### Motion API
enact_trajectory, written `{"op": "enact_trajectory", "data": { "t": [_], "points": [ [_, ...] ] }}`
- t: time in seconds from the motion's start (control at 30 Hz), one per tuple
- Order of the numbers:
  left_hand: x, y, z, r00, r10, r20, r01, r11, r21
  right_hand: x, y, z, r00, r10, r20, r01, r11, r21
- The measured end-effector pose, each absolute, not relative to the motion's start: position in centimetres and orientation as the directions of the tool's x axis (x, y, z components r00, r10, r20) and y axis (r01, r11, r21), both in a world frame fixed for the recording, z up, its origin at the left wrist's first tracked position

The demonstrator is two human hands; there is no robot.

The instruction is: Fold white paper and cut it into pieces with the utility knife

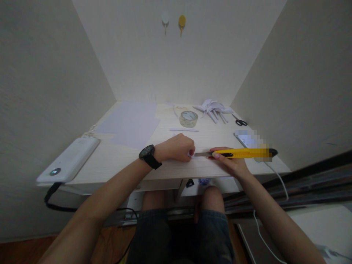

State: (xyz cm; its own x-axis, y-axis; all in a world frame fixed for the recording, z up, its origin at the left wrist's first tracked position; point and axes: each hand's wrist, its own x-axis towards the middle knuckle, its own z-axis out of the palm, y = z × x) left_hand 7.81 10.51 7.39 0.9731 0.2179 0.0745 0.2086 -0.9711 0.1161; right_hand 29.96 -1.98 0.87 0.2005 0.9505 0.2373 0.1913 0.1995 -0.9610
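My right hand (233, 164) is closed around a yellow box cutter (239, 152), its blade out and pointing left. The blade tip is close to my left hand (180, 147), which is curled into a fist over the desk. A small bit of white paper (191, 155) pokes out of the left fingers; most of it is hidden. Whether the blade touches the paper, I cannot tell. Just behind the left hand lies a thin rolled paper stick (184, 130), with a roll of clear tape (188, 118) beyond it.
Sheets of white paper (132, 121) cover the desk's back left. Paper pinwheels (213, 108) lie at the back right, beside black scissors (241, 122). A partly blurred phone (243, 140) sits at right. A white power bank (68, 159) with a black cable rests at the left edge.
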Motion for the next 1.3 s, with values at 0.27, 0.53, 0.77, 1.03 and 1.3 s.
{"op": "enact_trajectory", "data": {
  "t": [0.27, 0.53, 0.77, 1.03, 1.3],
  "points": [
    [7.9, 10.8, 6.9, 0.973, 0.211, 0.093, 0.198, -0.970, 0.140, 29.8, -2.1, 1.1, 0.205, 0.939, 0.277, 0.254, 0.223, -0.941],
    [7.9, 10.8, 7.0, 0.972, 0.213, 0.100, 0.198, -0.970, 0.142, 29.4, -2.1, 1.7, 0.218, 0.939, 0.266, 0.262, 0.207, -0.943],
    [8.0, 10.6, 7.1, 0.972, 0.222, 0.080, 0.211, -0.969, 0.127, 29.2, -2.2, 2.0, 0.199, 0.926, 0.320, 0.346, 0.239, -0.907],
    [8.0, 10.6, 7.1, 0.972, 0.224, 0.071, 0.215, -0.970, 0.118, 29.6, -2.2, 1.4, 0.182, 0.929, 0.322, 0.382, 0.235, -0.894],
    [8.5, 10.8, 7.3, 0.968, 0.252, 0.018, 0.248, -0.962, 0.118, 29.6, -2.4, 1.4, 0.172, 0.919, 0.355, 0.476, 0.238, -0.847]
  ]
}}
